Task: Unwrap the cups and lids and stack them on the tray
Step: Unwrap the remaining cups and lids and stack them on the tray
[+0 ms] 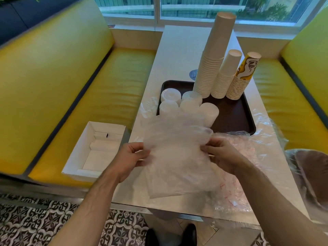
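A café or fast-food dining booth by a window.

Two yellow padded booth seats [53, 89] face each other across a narrow white bench [179, 55] that runs up to a wide window [195, 8] with buildings and greenery outside. A dark serving tray [236, 118] on the bench carries tall stacks of paper cups [213, 57], one stack printed in yellow, and stacks of white lids [171, 96], which is takeaway drink stock. The floor [35, 219] has patterned black-and-white tiles.
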Available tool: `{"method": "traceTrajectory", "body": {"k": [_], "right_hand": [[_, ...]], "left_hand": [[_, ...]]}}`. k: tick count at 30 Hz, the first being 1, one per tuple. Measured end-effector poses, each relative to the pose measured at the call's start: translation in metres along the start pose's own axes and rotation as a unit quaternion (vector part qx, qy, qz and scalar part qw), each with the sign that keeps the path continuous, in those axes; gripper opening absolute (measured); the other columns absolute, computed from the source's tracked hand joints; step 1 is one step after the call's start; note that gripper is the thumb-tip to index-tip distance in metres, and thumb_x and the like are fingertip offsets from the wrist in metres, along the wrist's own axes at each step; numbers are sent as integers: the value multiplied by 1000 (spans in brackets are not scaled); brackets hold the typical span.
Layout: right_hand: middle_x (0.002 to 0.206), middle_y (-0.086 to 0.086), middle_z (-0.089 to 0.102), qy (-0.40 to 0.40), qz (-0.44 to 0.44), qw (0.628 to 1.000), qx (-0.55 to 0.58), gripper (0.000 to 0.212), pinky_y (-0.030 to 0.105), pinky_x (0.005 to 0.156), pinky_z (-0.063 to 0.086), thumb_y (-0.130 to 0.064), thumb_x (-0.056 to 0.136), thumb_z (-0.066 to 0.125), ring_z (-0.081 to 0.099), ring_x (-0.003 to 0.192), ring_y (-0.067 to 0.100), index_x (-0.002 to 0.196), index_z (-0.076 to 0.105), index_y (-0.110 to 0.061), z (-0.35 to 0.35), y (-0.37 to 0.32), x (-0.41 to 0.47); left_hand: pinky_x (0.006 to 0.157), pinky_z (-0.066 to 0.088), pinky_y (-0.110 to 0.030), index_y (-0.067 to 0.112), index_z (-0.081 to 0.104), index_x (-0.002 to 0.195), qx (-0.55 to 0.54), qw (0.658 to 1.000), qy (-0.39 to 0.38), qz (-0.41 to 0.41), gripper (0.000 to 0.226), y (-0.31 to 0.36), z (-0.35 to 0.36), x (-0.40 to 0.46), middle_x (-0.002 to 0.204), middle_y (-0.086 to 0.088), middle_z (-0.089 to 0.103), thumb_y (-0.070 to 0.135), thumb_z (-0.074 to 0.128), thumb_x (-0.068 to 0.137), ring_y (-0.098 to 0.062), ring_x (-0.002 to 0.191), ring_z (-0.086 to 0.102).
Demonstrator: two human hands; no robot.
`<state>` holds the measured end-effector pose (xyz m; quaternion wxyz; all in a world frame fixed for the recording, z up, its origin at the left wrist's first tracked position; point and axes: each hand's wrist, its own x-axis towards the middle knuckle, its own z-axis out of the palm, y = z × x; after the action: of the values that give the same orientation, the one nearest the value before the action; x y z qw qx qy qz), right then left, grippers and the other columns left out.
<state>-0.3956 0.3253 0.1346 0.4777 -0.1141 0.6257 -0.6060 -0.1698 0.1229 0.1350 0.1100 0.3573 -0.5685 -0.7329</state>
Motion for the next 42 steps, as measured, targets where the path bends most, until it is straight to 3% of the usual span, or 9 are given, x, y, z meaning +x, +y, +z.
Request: {"method": "traceTrajectory", "body": {"k": [7,11,14,18,21,26,33,37,42], "right_hand": [[95,10,71,-53,-67,996,-27,48,28,63,60,19,92,49,70,79,22,68,80,-9,-2,-25,-4],[108,9,64,-61,-80,993,-63,49,26,67,60,24,92,46,68,87,21,66,78,-3,-1,-36,-1],[98,5,68,-100,-86,989,-60,50,28,67,61,22,92,45,70,83,21,64,77,-3,2,-50,-4],[101,8,67,-160,-90,977,-107,48,32,72,61,22,92,47,70,89,24,66,78,-5,10,-70,-4],[104,5,68,-195,-78,966,-150,48,33,78,59,22,89,49,69,95,22,66,79,-9,20,-83,-1],[106,3,68,-200,-95,947,-231,42,29,84,55,18,87,55,65,102,20,71,81,-10,37,-99,9],[128,-10,67,-123,-128,961,-214,27,32,102,47,-17,98,62,59,121,9,117,73,-32,37,-105,7],[131,-6,62,25,-88,995,-50,74,34,96,46,-46,73,69,58,122,20,142,52,-28,29,-85,-18],[134,6,66,-114,5,994,-1,88,44,106,49,-40,67,88,63,123,28,143,51,-15,32,-30,-45]], "left_hand": [[74,56,-18,5,81,82,114,981,-47,147,41,24,-5,-11,95,7,77,-24,53,88,-5,90,72],[90,58,-33,15,84,78,152,971,-91,158,41,33,-13,-17,115,5,71,-16,59,90,-13,108,68],[107,49,-39,19,84,92,73,972,-207,83,20,39,-25,-24,133,-2,68,7,70,85,-21,128,60],[116,37,-41,18,76,119,1,961,-272,49,50,54,-33,-19,145,-11,59,49,73,80,-27,140,50],[116,40,-44,21,65,133,113,970,-215,23,49,67,-11,-4,138,2,65,42,66,88,-22,133,56],[90,59,-35,18,74,119,106,923,-348,-124,29,76,31,-3,122,-12,73,10,70,91,-24,106,72],[76,62,-36,0,74,107,32,974,-201,-102,20,52,51,-10,104,-19,76,0,71,87,-25,85,75],[72,61,-34,2,72,109,-39,992,-102,-66,19,43,54,-12,104,-17,76,2,70,90,-26,86,75],[73,61,-35,3,68,118,-109,992,-46,-49,26,36,62,-13,111,-18,75,4,68,92,-29,94,74]]}}
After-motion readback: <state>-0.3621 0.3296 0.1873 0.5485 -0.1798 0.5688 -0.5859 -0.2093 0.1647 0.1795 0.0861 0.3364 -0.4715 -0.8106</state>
